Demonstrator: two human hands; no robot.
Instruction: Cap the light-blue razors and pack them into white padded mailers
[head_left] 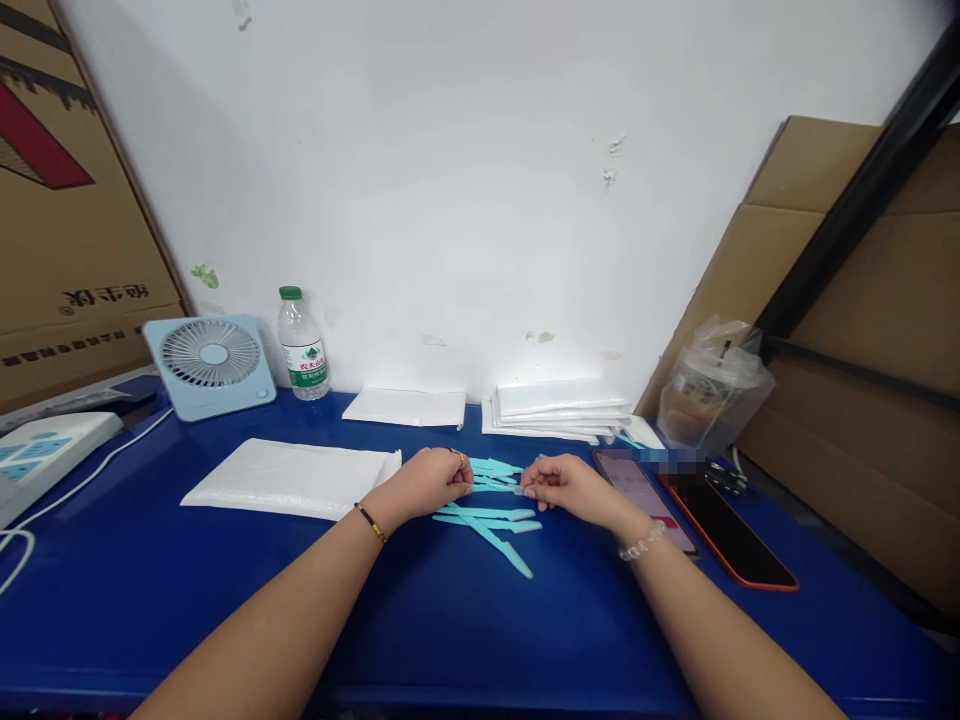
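Several turquoise eyebrow razors lie in a loose pile on the blue table, some crossing each other. Over the pile, one more razor runs level between my two hands. My left hand is closed with thumb and fingers pinching its left end. At its other end, my right hand pinches the pale, clear tip between thumb and fingertips. A white padded mailer lies flat, just left of my left hand.
A stack of white mailers and a single mailer lie by the wall. Left are a blue fan, a water bottle and a power strip. Right are two phones and a bagged drink cup.
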